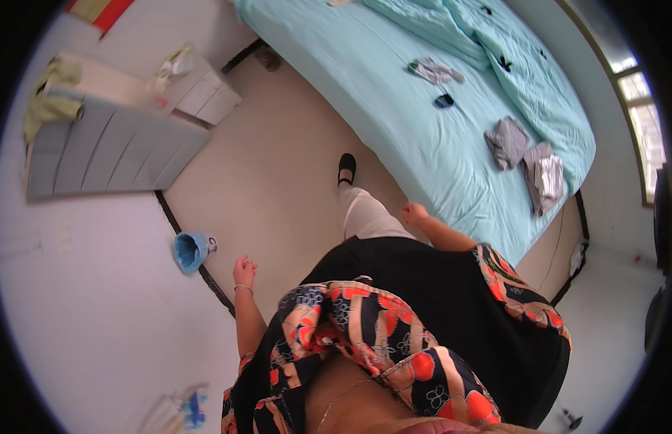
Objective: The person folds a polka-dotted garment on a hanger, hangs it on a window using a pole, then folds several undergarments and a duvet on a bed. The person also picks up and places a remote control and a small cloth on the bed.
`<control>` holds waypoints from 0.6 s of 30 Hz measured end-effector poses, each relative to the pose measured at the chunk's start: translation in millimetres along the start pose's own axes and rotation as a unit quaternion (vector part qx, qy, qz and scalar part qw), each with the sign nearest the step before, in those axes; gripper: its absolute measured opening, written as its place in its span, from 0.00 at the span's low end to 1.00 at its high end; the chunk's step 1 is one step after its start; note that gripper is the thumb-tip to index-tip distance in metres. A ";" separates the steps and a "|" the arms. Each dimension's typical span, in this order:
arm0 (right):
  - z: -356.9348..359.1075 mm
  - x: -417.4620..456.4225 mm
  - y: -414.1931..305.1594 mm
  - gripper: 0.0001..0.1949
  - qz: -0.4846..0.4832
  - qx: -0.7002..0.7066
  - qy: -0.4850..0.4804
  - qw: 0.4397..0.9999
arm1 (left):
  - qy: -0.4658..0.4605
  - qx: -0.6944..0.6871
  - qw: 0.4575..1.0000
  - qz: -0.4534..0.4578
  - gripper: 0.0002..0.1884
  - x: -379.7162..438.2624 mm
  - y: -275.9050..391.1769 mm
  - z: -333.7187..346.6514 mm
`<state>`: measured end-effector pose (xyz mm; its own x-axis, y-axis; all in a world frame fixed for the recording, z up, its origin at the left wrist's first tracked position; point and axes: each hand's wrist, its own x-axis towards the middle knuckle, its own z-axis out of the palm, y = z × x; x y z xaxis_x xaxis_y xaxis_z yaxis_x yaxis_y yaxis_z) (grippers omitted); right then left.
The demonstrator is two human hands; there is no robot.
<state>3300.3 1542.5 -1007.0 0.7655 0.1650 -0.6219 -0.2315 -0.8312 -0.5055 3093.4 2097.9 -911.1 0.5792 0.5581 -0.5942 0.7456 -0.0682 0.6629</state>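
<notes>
My left hand [245, 271], with a bracelet at the wrist, hangs over the floor with its fingers apart and nothing in them. Nearest to it is a wastebasket [211, 245] with a blue liner. My right hand [414, 214] is beside the near edge of the bed, its fingers curled; whether it holds anything is too small to tell. On the light blue bed sheet [363, 92] lie a grey-white cloth [436, 71], a small dark blue item [445, 101], a grey folded cloth [507, 142] and a grey bundle with a shiny silver part [545, 179].
A grey drawer cabinet [116, 149] with a yellow-green cloth [54, 108] on it stands at the left, beside a white drawer unit [203, 97]. A rumpled quilt [536, 92] covers the bed's far side. A cable [555, 252] runs over the floor at the right.
</notes>
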 end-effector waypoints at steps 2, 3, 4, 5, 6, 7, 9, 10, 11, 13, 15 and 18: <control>-7.0 35.0 -5.9 0.11 0.051 0.060 0.074 0.994 | -0.022 -0.016 0.999 0.033 0.15 13.8 55.0 8.8; -12.6 52.5 -2.8 0.12 0.078 0.093 0.124 0.985 | -0.054 0.025 0.996 0.067 0.15 17.2 73.4 14.2; -19.5 76.4 7.3 0.13 0.096 0.103 0.159 0.977 | -0.103 0.143 0.975 0.133 0.16 11.2 90.5 16.6; -17.3 93.2 24.2 0.13 0.132 0.116 0.193 0.966 | -0.146 0.395 0.860 0.290 0.16 -1.7 142.3 18.5; -19.1 108.9 27.2 0.14 0.167 0.122 0.198 0.958 | -0.083 0.618 0.586 0.519 0.16 -57.3 263.5 16.3; -45.3 127.6 11.0 0.14 0.179 0.120 0.203 0.955 | -0.139 0.587 0.663 0.443 0.16 -53.6 217.3 12.8; -100.3 150.9 -8.9 0.17 0.176 0.130 0.276 0.936 | -0.242 0.445 0.849 0.150 0.16 -16.4 82.0 -6.0; -123.1 164.6 -9.4 0.18 0.182 0.134 0.303 0.926 | -0.246 0.399 0.882 0.031 0.15 4.6 52.2 -22.4; -149.0 179.1 -16.5 0.20 0.198 0.148 0.299 0.922 | -0.239 0.368 0.898 -0.038 0.15 20.5 51.5 -30.7; -197.9 206.1 -23.2 0.23 0.217 0.141 0.316 0.913 | -0.230 0.343 0.907 -0.084 0.15 47.8 69.8 -35.7; -228.6 243.0 -19.4 0.28 0.204 0.101 0.346 0.910 | -0.219 0.322 0.916 -0.093 0.15 77.6 111.0 -32.5; -265.1 294.2 -40.5 0.38 0.201 0.154 0.390 0.885 | -0.200 0.280 0.935 -0.084 0.15 126.7 176.9 -13.5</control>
<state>3694.0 1484.0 -1010.9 0.7385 -0.6272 -0.2474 -0.6396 -0.5356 -0.5515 3294.2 2167.7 -863.0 0.4325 0.2542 -0.8651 0.8278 -0.4922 0.2693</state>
